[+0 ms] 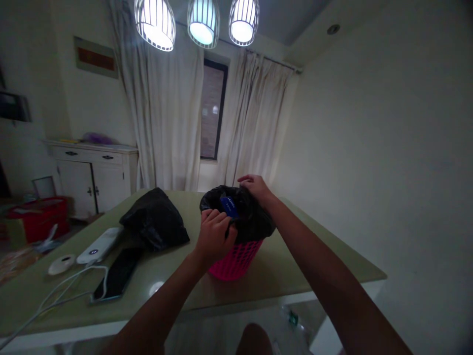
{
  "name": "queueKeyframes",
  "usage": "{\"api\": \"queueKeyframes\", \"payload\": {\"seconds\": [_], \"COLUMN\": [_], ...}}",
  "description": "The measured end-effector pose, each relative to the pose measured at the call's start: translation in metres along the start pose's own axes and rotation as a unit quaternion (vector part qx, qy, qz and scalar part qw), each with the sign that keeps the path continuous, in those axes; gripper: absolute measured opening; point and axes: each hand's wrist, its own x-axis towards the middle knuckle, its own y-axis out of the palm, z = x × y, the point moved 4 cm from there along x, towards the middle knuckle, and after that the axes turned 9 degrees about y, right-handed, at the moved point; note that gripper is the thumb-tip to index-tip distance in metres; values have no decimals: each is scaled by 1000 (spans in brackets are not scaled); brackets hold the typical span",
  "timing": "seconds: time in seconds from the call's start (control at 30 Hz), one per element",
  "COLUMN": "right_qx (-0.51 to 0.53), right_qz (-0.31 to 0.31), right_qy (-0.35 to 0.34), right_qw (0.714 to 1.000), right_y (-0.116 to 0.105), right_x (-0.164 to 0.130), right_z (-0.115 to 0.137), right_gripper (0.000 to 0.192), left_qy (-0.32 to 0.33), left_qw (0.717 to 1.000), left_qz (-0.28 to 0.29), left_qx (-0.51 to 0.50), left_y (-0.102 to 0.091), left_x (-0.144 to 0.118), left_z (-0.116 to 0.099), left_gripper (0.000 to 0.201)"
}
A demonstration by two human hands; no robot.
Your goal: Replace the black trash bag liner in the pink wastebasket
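A pink plastic basket with a perforated wall stands on the table in front of me. It is lined with a black trash bag, whose edge folds over the rim. Inside the bag lies a blue packet with white print. My left hand is closed on the bag's near left edge. At the far right of the rim, my right hand pinches the same bag between thumb and fingers. The basket's upper wall is hidden under the bag.
Left of the basket sits another black plastic bag. A phone, a white power bank, a cable and a small round white object lie on the green tabletop. Pendant lamps hang above.
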Motion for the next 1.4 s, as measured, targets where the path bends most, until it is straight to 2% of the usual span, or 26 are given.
{"api": "queueKeyframes", "payload": {"seconds": [0.07, 0.13, 0.2, 0.23, 0.3, 0.4, 0.43, 0.5, 0.53, 0.57, 0.6, 0.67, 0.7, 0.8, 0.87, 0.97, 1.07, 1.13, 1.17, 1.23, 1.3, 1.37, 1.4], "right_qx": [-45, -11, 64, 105, 180, 268, 288, 312, 318, 322, 323, 322, 321, 328, 328, 289, 249, 248, 251, 252, 246, 237, 234], "right_qz": [48, 118, 186, 205, 200, 109, 73, 11, -9, -23, -33, -43, -46, -63, -89, -166, -274, -307, -310, -311, -321, -339, -345], "right_qy": [-48, -97, -135, -151, -183, -231, -240, -245, -242, -238, -233, -222, -214, -186, -161, -108, -58, -46, -45, -50, -62, -74, -81], "right_qw": [997, 988, 971, 961, 946, 929, 924, 918, 916, 916, 917, 920, 921, 924, 927, 937, 927, 918, 916, 915, 913, 907, 906], "right_y": [34, 65, 81, 82, 66, 11, -10, -50, -67, -82, -94, -112, -118, -129, -132, -136, -139, -139, -139, -140, -144, -149, -151], "right_x": [-5, -18, -34, -41, -49, -41, -35, -24, -21, -20, -21, -30, -36, -54, -61, -65, -69, -72, -73, -76, -79, -82, -83], "right_z": [21, 40, 59, 68, 83, 96, 96, 90, 86, 80, 75, 64, 59, 48, 39, 22, 2, -8, -11, -15, -18, -19, -20], "right_gripper": [14, 12, 20, 25, 31, 29, 28, 26, 24, 23, 21, 19, 20, 22, 21, 18, 20, 21, 20, 19, 20, 22, 24], "left_qy": [-17, -32, -34, -35, -47, -66, -65, -56, -54, -54, -55, -54, -53, -59, -82, -146, -179, -182, -176, -152, -123, -84, -59], "left_qw": [1000, 999, 999, 999, 998, 989, 985, 984, 985, 987, 989, 989, 987, 973, 955, 922, 898, 891, 897, 927, 957, 972, 976], "left_qz": [19, 33, 39, 34, -5, -109, -134, -149, -141, -129, -118, -118, -131, -206, -263, -305, -270, -224, -194, -118, -17, 89, 135], "left_qx": [2, 0, -12, -22, -43, -74, -81, -85, -82, -78, -76, -77, -78, -81, -111, -191, -296, -351, -357, -322, -262, -200, -158], "left_y": [4, 7, 8, 7, 0, -14, -17, -17, -15, -12, -10, -11, -14, -34, -49, -66, -76, -82, -85, -90, -90, -85, -82], "left_x": [5, 6, 5, 2, -6, -24, -31, -44, -49, -53, -57, -58, -57, -40, -21, 10, 34, 39, 39, 32, 20, 8, 4], "left_z": [-6, -8, -6, -4, 2, 17, 23, 37, 45, 53, 61, 73, 77, 80, 75, 69, 67, 68, 70, 74, 84, 98, 106], "left_gripper": [30, 30, 31, 31, 31, 23, 39, 79, 86, 79, 63, 30, 25, 24, 24, 28, 30, 33, 34, 39, 49, 57, 54]}}
